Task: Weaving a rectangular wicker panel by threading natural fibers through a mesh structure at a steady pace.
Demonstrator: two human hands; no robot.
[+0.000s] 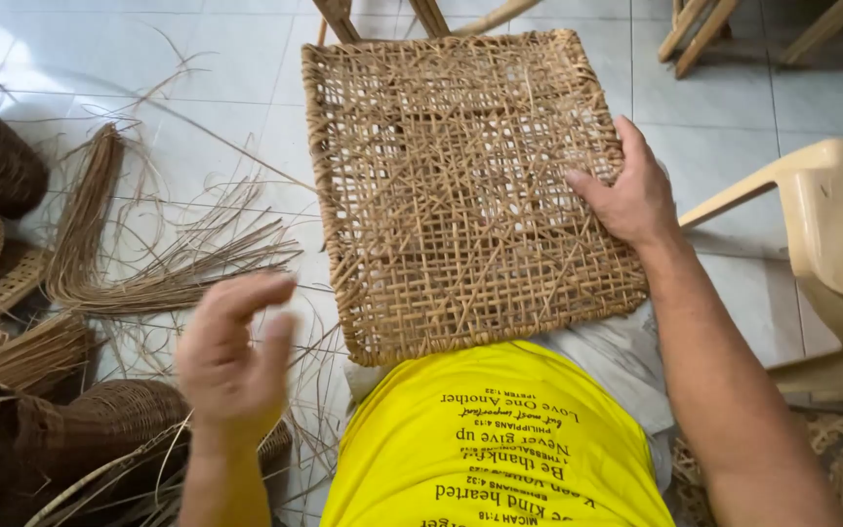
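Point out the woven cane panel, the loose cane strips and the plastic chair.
woven cane panel [461, 185]: head view, centre of weave.
loose cane strips [163, 278]: head view, middle of bundle.
plastic chair [836, 210]: head view, backrest.

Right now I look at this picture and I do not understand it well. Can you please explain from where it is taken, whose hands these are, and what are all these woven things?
The picture comes from a camera worn on a person's head, looking down, so the two bare hands and the yellow shirt belong to that same person. There is no machine here.

The right hand rests flat on the right edge of a square woven cane panel, which lies across the person's lap. The left hand is raised beside the panel, blurred and open, holding nothing that I can see.

On the tiled floor to the left lie bundles of loose cane strips and several woven baskets. A cream plastic chair stands to the right, and wooden legs show at the top.
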